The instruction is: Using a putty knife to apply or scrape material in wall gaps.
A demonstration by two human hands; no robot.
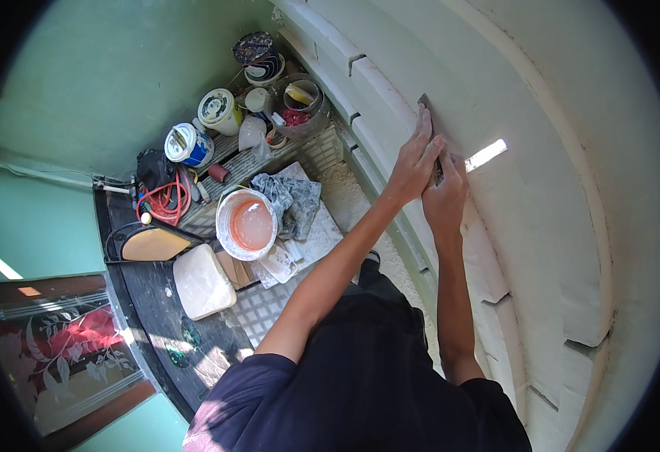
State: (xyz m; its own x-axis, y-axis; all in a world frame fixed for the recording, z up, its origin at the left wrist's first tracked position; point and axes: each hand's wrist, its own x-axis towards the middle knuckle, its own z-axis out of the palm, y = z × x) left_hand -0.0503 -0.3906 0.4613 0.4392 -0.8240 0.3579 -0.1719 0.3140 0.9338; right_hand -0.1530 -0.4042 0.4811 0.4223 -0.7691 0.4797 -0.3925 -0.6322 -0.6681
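Both my hands press a flat dark tool, a scraper or sanding pad (427,106), against a pale plastered wall (541,173). My left hand (414,162) lies flat over the tool with fingers stretched upward. My right hand (445,194) is just below it, gripping the tool's lower part against the wall. Most of the tool is hidden under the hands; only its top corner shows. My forearms reach up from my dark shirt at the bottom.
A white bucket of pinkish paste (248,224) stands on a mesh platform (269,301) to the left, beside a grey rag (292,200). Paint tins (188,144), tubs, an orange cable coil (164,202) and a white slab (202,280) crowd the platform. Moulded ledges with notches (356,60) run along the wall.
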